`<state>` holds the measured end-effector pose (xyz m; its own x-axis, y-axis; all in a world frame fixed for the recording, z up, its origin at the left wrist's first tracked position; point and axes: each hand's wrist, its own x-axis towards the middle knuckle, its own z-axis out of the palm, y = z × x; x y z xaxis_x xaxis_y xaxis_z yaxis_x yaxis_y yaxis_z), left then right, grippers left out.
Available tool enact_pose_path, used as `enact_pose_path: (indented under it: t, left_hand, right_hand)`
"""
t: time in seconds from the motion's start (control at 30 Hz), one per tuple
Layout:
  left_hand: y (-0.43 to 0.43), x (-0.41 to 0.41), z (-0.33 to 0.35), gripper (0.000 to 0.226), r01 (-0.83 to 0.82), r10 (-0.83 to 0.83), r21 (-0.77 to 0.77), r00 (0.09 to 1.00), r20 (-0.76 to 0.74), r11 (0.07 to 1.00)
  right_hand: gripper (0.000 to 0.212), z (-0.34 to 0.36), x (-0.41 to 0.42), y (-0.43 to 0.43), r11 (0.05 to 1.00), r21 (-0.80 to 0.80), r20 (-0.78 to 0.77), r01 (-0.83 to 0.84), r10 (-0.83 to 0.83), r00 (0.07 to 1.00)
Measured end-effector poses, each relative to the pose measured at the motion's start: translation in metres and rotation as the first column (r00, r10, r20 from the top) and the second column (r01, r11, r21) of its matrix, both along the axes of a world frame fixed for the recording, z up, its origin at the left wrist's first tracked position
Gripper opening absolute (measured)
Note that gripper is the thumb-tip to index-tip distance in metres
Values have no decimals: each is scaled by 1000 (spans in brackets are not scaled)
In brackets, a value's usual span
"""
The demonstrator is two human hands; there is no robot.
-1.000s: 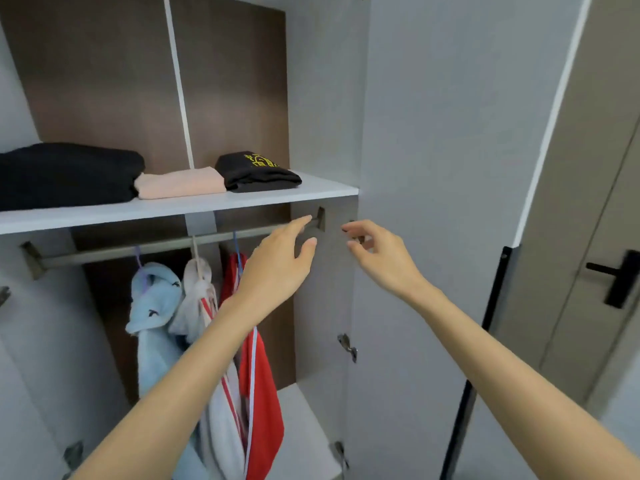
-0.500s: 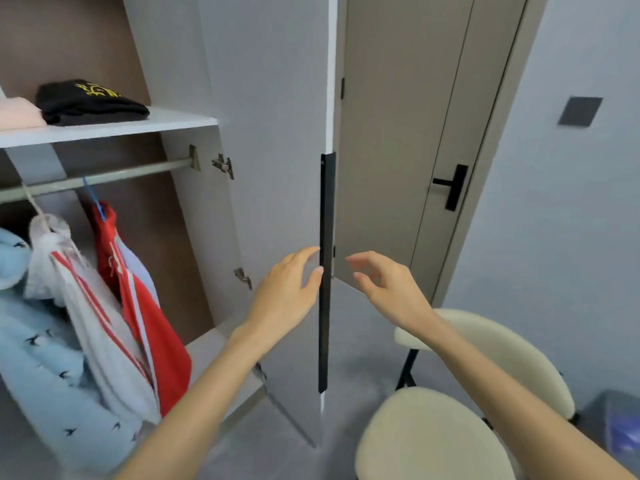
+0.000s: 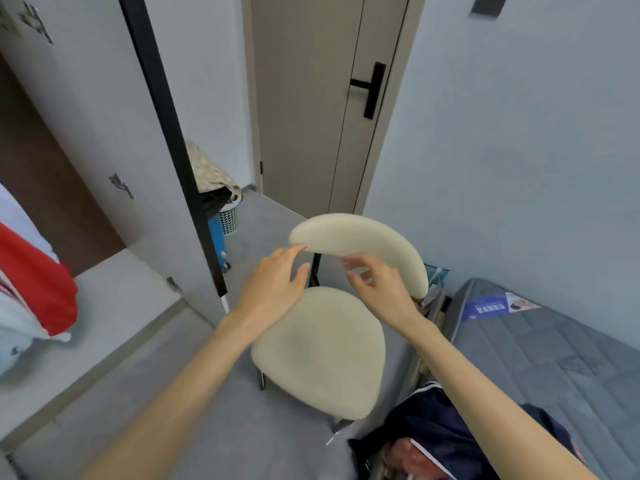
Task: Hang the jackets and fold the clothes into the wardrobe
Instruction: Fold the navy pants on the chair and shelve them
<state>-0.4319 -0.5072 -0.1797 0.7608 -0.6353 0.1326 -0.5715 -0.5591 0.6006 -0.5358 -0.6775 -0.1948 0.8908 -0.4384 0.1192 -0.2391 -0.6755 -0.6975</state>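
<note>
- My left hand [image 3: 273, 285] holds nothing. The fingers are loosely spread, the palm faces down, and it is over the near edge of the cream chair's seat [image 3: 322, 355].
- Its index fingertip lines up with the left end of the chair's curved backrest [image 3: 360, 237]. I cannot tell whether it touches.
- My right hand [image 3: 377, 289] is empty too. The fingers are loosely bent with the thumb apart from them, just in front of the backrest's right half and above the seat.
- My two hands are near each other but apart, and one black strut of the chair shows between them.
- A navy garment [image 3: 433, 434] with a thin white stripe lies crumpled at the lower right, under my right forearm. It rests on the near corner of a grey quilted mattress [image 3: 554, 358], beside the chair.
- To my left the wardrobe door [image 3: 104, 116] stands open, with a black strip running down its edge.
- A red jacket [image 3: 31, 285] hangs inside the wardrobe at the far left, cut off by the frame, with white and pale blue cloth under it.
- Behind the wardrobe door, a pale slotted basket [image 3: 228, 220] on the floor is heaped with cloth.
- Beyond the chair is a closed beige room door [image 3: 304, 98] with a black lever handle.
</note>
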Motion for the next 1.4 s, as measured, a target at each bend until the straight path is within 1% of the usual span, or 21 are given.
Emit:
enact_pose_path:
  t: [0.13,0.27,0.4,0.67,0.8,0.93,1.13,1.27,1.4]
  left_hand:
    - [-20,-34,-35,43,55,-52,47,997,-51,997]
    - [-30,-61,-80,40,93,-87,46,990,-109,995]
    - [-37,-92,-141,40,121,-113,72,987,-113,990]
    - [-64,-141,-278,41,197,-186,77,973,-136,977]
    - [-78,-173,-324,42,247,-235,70,962,-138,967]
    - [-89,-211,-340,41,268,-263,39,960,-101,963]
    - [-107,-282,-331,41,292,-292,0,956,6,956]
    - [-129,-328,-322,42,328,-327,-13,943,64,945]
    - [-167,-367,-315,42,387,-382,-29,918,109,922]
  right_hand:
    - [27,-41,-42,-12,997,50,-85,64,-60,995]
    - [28,-81,-79,-13,986,93,-163,138,-122,979]
    - [28,-133,-113,-12,976,97,-207,195,-172,963]
    - [30,-276,-176,-28,959,57,-210,276,-258,943]
    - [31,-326,-209,-38,941,63,-181,332,-317,931]
    - [31,-340,-245,-47,935,73,-121,348,-338,933]
    - [30,-332,-321,-66,929,75,9,363,-365,931]
    - [27,-329,-384,-84,914,62,89,400,-404,910]
    - [31,-333,-447,-121,869,13,112,494,-492,863]
